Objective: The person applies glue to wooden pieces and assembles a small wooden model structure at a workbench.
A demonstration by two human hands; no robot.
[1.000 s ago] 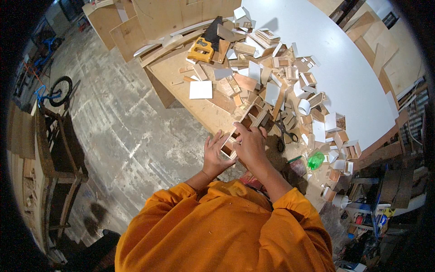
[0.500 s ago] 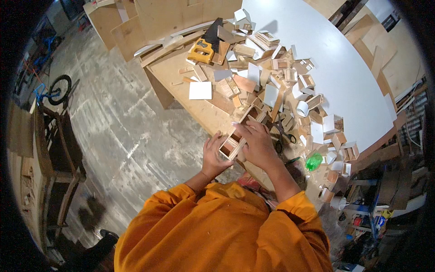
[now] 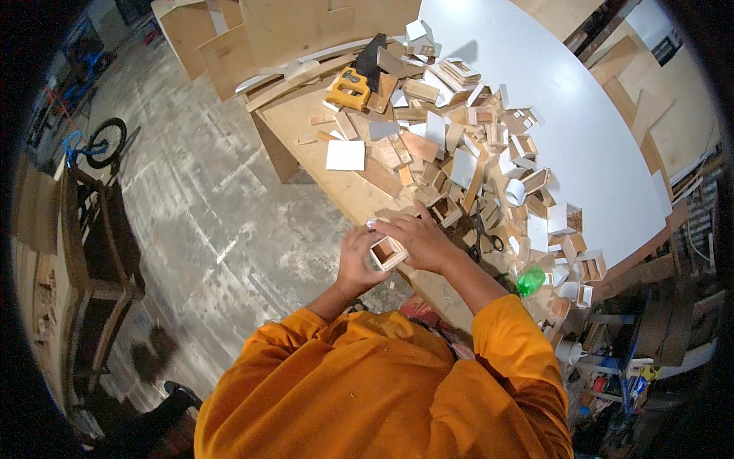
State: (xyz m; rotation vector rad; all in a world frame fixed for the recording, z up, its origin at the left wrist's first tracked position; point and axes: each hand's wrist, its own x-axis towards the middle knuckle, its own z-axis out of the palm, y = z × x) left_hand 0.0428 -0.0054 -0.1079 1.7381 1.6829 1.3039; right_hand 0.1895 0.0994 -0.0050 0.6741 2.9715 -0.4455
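Note:
A small open-topped wooden box (image 3: pixel 391 262) is held in front of me, near the table's front edge. Its square opening faces up and shows a reddish-brown inside. My left hand (image 3: pixel 358 262) is closed round the box's left side. From the right, my right hand (image 3: pixel 422 242) grips its far and right sides, one finger lifted away. By the meeting fingertips shows a small white bit (image 3: pixel 372 224), too small to name. Just beyond my right hand, a brown-lined wooden box (image 3: pixel 446 212) lies at the edge of the pile, beside dark-handled scissors (image 3: pixel 489 239).
Wooden offcuts and small white boxes (image 3: pixel 564 219) are heaped across the table (image 3: pixel 310 145). A yellow-handled handsaw (image 3: pixel 350 88) lies at the back left, near a white square panel (image 3: pixel 345 155). A green plastic item (image 3: pixel 530 281) sits at right. Concrete floor (image 3: pixel 222 199) stretches left.
The long box shape between my hands now appears as one short box. A brown-lined box shows beyond my right hand. My view has shifted slightly, moving the scene rightward.

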